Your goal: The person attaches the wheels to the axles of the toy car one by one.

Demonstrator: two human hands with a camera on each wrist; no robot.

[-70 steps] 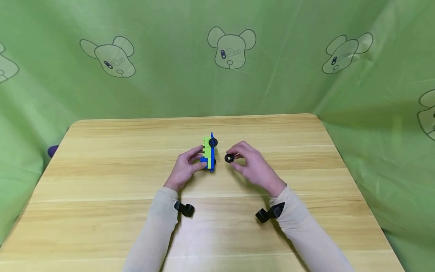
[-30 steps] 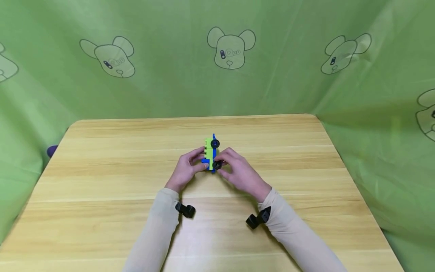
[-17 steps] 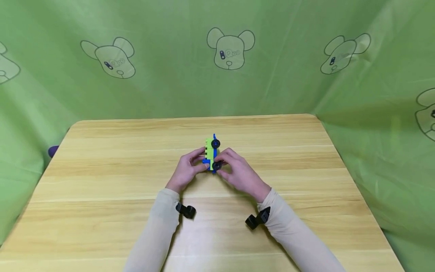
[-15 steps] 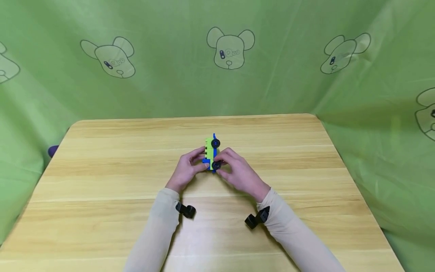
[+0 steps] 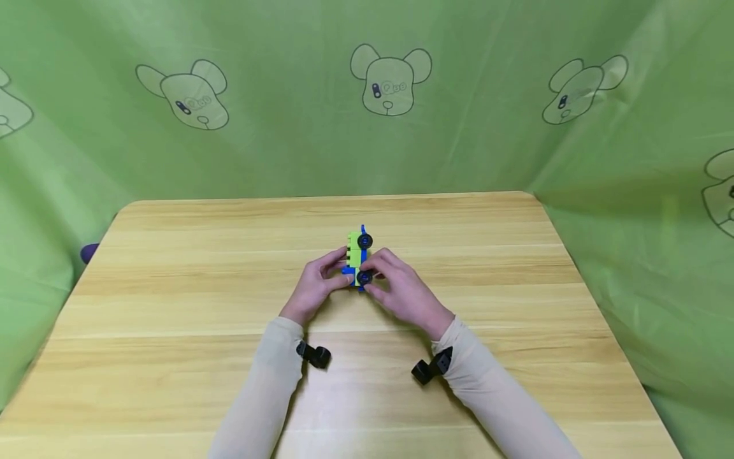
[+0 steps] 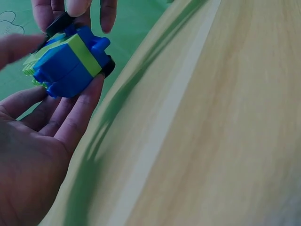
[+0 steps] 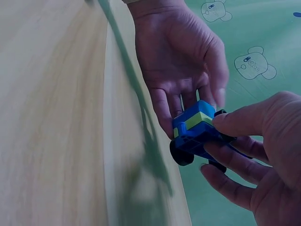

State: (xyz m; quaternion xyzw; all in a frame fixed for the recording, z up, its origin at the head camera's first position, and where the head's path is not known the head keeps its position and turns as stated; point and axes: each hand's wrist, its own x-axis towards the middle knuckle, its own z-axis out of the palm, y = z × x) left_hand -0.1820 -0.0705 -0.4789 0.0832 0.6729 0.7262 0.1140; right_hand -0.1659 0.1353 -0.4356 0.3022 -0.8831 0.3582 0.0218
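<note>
A small toy car [image 5: 354,257] of lime green and blue building blocks is held off the table, tipped so its wheels face right. My left hand [image 5: 312,285] grips its blue end between thumb and fingers. With thumb and fingertips, my right hand [image 5: 406,292] pinches the nearer black wheel [image 5: 364,278], which lies against the car's side with blue showing at its hub. Farther along sits another black wheel [image 5: 364,241]. In the right wrist view, a wheel [image 7: 181,154] shows on the opposite side; the pinched wheel is mostly covered by fingers.
Below the hands spreads a wood-grain table [image 5: 172,357]. A green curtain [image 5: 287,146] printed with bear heads hangs behind and beside it. A purple object [image 5: 88,254] shows past the table's left edge.
My right hand has moved left, bringing the loose wheel from beside the car onto its side. The wheel's hub, pale earlier, now shows blue. My left hand keeps its grip, barely shifted.
</note>
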